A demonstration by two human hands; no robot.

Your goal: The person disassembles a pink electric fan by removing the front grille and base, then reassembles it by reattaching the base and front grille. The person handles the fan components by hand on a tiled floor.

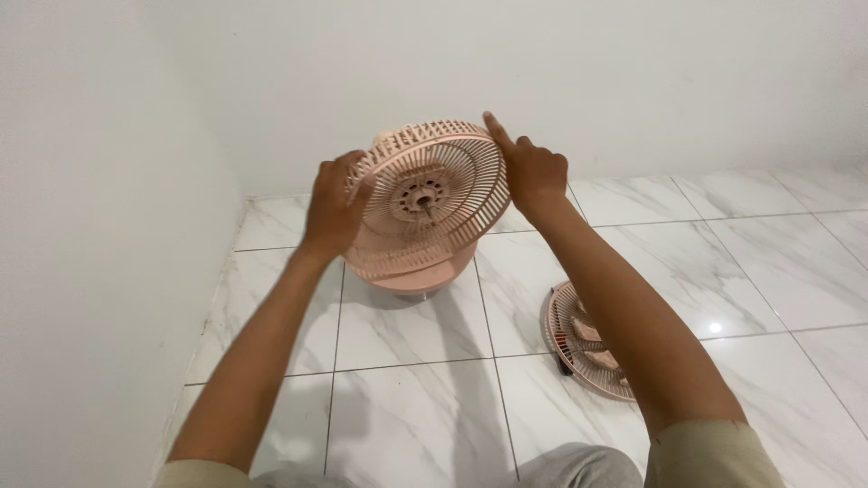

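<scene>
A pink plastic fan (425,203) stands on a white tiled floor, its rear grille facing me with the bare motor shaft at the centre and no blades on it. My left hand (333,206) grips the grille's left rim. On the right rim rests my right hand (532,167), fingers curled against it and the index finger stretched up along the edge. The fan's round base (411,278) shows below the grille.
A second pink grille (579,343) lies flat on the floor to the right, partly hidden by my right forearm, with a dark thin object beside it. White walls meet in a corner behind the fan, close on the left.
</scene>
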